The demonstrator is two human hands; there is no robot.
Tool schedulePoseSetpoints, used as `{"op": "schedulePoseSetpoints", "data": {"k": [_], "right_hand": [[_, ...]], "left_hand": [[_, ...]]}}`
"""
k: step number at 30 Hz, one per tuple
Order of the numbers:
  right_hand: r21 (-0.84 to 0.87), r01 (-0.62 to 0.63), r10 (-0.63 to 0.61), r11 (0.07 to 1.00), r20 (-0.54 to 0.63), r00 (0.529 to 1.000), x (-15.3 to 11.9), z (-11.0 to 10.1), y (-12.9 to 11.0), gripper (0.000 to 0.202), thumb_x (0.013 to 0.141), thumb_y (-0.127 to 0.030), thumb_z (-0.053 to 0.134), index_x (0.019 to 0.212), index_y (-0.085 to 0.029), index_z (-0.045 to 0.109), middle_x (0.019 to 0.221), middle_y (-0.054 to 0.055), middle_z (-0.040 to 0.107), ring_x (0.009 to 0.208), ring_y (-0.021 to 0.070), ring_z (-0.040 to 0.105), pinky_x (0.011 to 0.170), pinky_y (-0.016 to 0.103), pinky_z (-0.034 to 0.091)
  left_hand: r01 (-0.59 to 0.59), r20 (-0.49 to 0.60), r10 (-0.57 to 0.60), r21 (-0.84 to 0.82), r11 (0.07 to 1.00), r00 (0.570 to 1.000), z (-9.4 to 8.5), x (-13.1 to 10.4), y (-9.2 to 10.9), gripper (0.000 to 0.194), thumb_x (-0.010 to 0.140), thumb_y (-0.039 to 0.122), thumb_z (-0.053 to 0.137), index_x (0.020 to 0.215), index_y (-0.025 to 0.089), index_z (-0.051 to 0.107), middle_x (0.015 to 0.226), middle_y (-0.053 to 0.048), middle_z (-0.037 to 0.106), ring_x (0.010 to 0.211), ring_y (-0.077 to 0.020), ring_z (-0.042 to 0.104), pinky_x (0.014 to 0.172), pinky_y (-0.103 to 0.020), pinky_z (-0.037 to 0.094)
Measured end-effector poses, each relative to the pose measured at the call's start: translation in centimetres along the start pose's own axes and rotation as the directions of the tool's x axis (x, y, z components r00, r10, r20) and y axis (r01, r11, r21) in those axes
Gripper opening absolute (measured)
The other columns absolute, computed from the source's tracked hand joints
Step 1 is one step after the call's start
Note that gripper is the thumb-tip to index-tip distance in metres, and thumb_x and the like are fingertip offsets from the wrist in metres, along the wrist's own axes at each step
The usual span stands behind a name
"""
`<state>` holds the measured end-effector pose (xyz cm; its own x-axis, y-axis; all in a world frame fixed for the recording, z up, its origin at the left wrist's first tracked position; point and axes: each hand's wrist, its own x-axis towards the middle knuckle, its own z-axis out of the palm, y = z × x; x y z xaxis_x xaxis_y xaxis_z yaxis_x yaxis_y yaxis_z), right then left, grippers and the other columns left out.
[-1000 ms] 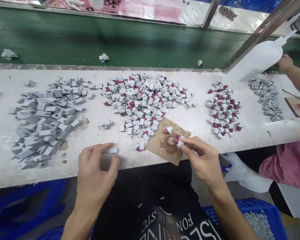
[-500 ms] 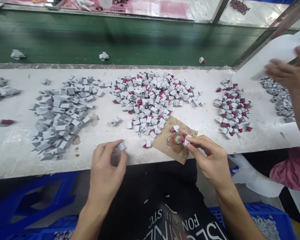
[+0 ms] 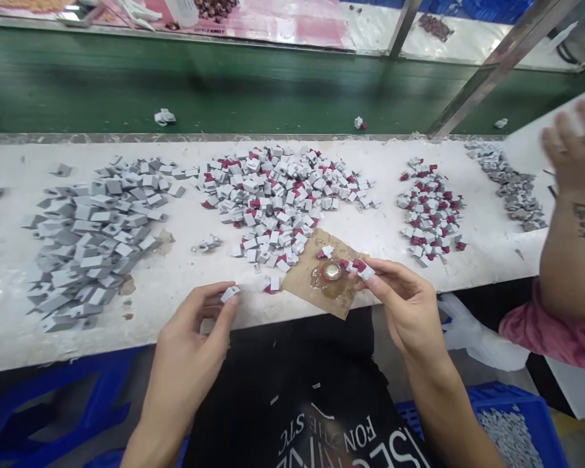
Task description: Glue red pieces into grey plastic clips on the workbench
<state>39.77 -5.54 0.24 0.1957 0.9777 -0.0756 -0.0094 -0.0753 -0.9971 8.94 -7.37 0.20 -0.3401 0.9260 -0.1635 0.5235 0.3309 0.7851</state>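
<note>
While left hand point(image 3: 192, 338) pinches block point(image 3: 230, 294), right hand point(image 3: 412, 305) grips piece point(image 3: 363, 268), blue crate point(image 3: 542, 422) holds parts point(image 3: 507, 437).

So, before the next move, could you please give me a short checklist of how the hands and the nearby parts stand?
1. Left hand has a grey piece between thumb and fingers: ok.
2. Right hand pinches a white-and-maroon piece: ok.
3. The two held pieces are apart from each other: ok.
4. Brown sheet is dry around the red-rimmed round dish: not ok, wet patches show there.
5. The white-and-maroon piece has liquid on its tip: cannot tell, too small.
6. Co-worker's hand is away from both working hands: ok, it is near the right edge.
</note>
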Motion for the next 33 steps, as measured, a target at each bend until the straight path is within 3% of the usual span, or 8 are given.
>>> {"op": "schedulePoseSetpoints", "data": {"k": [5, 10, 13, 18, 23, 28, 30, 33], "right_hand": [[0.168, -0.116, 0.097, 0.979, 0.114, 0.989, 0.5, 0.0, -0.8, 0.032, 0.097, -0.055, 0.095, 0.117, -0.031, 0.089, 0.114, 0.006, 0.092, 0.105, 0.0336, 0.091, 0.091, 0.052, 0.077], [0.361, -0.241, 0.201, 0.901, 0.145, 0.969, 0.4, 0.8, -1.8, 0.026, 0.092, -0.049, 0.1, 0.112, -0.036, 0.09, 0.101, 0.0, 0.091, 0.104, 0.0285, 0.091, 0.088, 0.041, 0.075], [0.36, -0.244, 0.211, 0.901, 0.128, 0.969, 0.3, 0.8, -1.8, 0.028, 0.091, -0.049, 0.099, 0.113, -0.034, 0.089, 0.103, 0.001, 0.092, 0.104, 0.0301, 0.091, 0.089, 0.044, 0.076], [0.365, -0.263, 0.218, 0.893, 0.161, 0.963, 0.1, 0.5, -1.4, 0.031, 0.093, -0.051, 0.097, 0.118, -0.033, 0.089, 0.11, 0.004, 0.092, 0.107, 0.0311, 0.09, 0.095, 0.049, 0.076], [0.381, -0.223, 0.191, 0.897, 0.121, 0.974, -0.1, 0.9, -1.6, 0.032, 0.088, -0.052, 0.103, 0.111, -0.033, 0.093, 0.106, 0.004, 0.092, 0.099, 0.0292, 0.091, 0.086, 0.044, 0.077], [0.368, -0.172, 0.109, 0.914, 0.187, 0.976, -0.5, 1.5, -2.0, 0.017, 0.098, -0.041, 0.098, 0.114, -0.034, 0.095, 0.11, 0.004, 0.094, 0.096, 0.0233, 0.09, 0.095, 0.039, 0.075], [0.343, -0.17, 0.108, 0.924, 0.193, 0.975, -0.7, 1.6, -2.1, 0.017, 0.099, -0.039, 0.098, 0.115, -0.034, 0.095, 0.112, 0.005, 0.094, 0.096, 0.0226, 0.089, 0.095, 0.038, 0.075], [0.347, -0.183, 0.117, 0.92, 0.201, 0.973, -0.6, 1.7, -2.0, 0.017, 0.098, -0.04, 0.098, 0.114, -0.034, 0.095, 0.111, 0.005, 0.094, 0.097, 0.0232, 0.089, 0.096, 0.039, 0.075]], "left_hand": [[-0.012, 0.113, 0.052, -0.327, 0.945, 0.992, 1.1, 0.5, 2.9, 0.049, 0.087, 0.062, 0.095, 0.115, 0.025, 0.077, 0.097, -0.005, 0.084, 0.084, -0.0246, 0.078, 0.076, -0.036, 0.068], [-0.088, 0.19, 0.176, -0.399, 0.913, 0.966, 2.7, 0.5, 5.8, 0.037, 0.108, 0.059, 0.077, 0.115, 0.024, 0.085, 0.076, -0.001, 0.072, 0.074, -0.0179, 0.07, 0.076, -0.031, 0.065], [-0.065, 0.282, 0.194, -0.41, 0.91, 0.939, 3.5, 0.1, 6.8, 0.041, 0.11, 0.063, 0.072, 0.117, 0.025, 0.087, 0.074, -0.001, 0.067, 0.079, -0.0188, 0.073, 0.075, -0.029, 0.066], [-0.001, 0.424, 0.219, -0.458, 0.889, 0.879, 4.5, -0.4, 7.5, 0.034, 0.109, 0.051, 0.075, 0.131, 0.026, 0.085, 0.091, -0.004, 0.078, 0.083, -0.0183, 0.078, 0.079, -0.028, 0.07], [0.031, 0.35, 0.204, -0.563, 0.826, 0.914, 5.1, -0.1, 7.7, 0.024, 0.101, 0.04, 0.087, 0.119, 0.023, 0.084, 0.091, -0.003, 0.079, 0.073, -0.015, 0.076, 0.072, -0.026, 0.07], [0.013, 0.363, 0.263, -0.608, 0.794, 0.894, 5.3, 0.1, 7.5, 0.018, 0.104, 0.037, 0.087, 0.118, 0.025, 0.088, 0.081, -0.001, 0.074, 0.078, -0.0149, 0.078, 0.075, -0.021, 0.07], [0.042, 0.385, 0.268, -0.634, 0.773, 0.883, 5.4, 0.1, 7.4, 0.017, 0.106, 0.036, 0.086, 0.12, 0.026, 0.087, 0.089, -0.002, 0.081, 0.082, -0.0142, 0.081, 0.078, -0.02, 0.071], [0.079, 0.385, 0.277, -0.694, 0.715, 0.88, 5.8, 0.1, 7.1, 0.013, 0.105, 0.032, 0.088, 0.113, 0.023, 0.085, 0.117, -0.007, 0.088, 0.1, -0.017, 0.087, 0.094, -0.025, 0.073]]}}
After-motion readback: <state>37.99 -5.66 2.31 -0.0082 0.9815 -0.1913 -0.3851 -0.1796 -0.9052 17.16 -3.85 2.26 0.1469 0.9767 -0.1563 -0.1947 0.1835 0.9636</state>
